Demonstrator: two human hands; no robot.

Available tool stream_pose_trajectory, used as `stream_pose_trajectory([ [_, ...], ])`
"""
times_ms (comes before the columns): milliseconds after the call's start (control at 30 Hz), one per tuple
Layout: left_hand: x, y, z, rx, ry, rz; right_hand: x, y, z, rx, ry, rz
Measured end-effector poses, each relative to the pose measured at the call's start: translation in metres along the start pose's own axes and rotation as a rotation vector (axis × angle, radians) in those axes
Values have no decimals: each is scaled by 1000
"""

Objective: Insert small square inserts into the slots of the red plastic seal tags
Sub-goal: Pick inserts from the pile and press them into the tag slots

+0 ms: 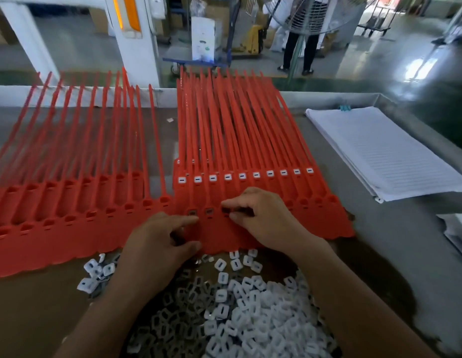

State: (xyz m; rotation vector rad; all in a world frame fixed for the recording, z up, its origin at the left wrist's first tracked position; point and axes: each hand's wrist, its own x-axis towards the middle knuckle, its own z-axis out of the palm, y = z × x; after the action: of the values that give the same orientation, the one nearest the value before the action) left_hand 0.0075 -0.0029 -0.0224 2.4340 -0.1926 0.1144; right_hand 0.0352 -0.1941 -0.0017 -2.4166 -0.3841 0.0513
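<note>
1. Left grip rests on the near edge of the right-hand sheet of red seal tags. Its forefinger is stretched out, the tip just beside a slot that holds a greyish insert. The thumb lies spread along the sheet's near edge. The other fingers are tucked under, and I cannot tell whether they hold anything.
2. The right grip sits on the same sheet with thumb and forefinger drawn close over the third slot of the near row, the remaining fingers curled. Whether an insert is pinched between them cannot be made out.
3. The tags in this sheet lie side by side, heads towards the person, tails running to the far edge of the counter.
4. A farther row of ten heads each carries a fitted white insert.
5. A second batch of red tags lies just beside it on the left, its slots unfilled.
6. The pile of loose small square inserts lies at the near edge between the forearms, with a few strays to the left.
7. A stack of lined paper lies to the right, apart from the tags.
8. Beyond the counter a person stands by a large fan.
</note>
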Motion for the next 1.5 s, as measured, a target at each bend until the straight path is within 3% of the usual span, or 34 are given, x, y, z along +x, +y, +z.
stream_pose_trajectory([
  [600,7,-2,0,-32,-9,57,1,-4,3,-83,118,-64],
  [733,7,-2,-1,-5,-16,57,-12,-23,1,-2,-114,-169],
  [833,7,0,-2,-2,-37,59,-17,-33,7,-87,-259,-253],
  [1000,6,-1,-2,2,-24,46,-22,-38,17,-246,-241,-256],
  [1167,5,1,-1,-3,-14,38,-26,-40,18,-254,-232,-172],
  [1500,3,5,-3,-9,-20,27,-28,-39,19,-290,-244,-176],
])
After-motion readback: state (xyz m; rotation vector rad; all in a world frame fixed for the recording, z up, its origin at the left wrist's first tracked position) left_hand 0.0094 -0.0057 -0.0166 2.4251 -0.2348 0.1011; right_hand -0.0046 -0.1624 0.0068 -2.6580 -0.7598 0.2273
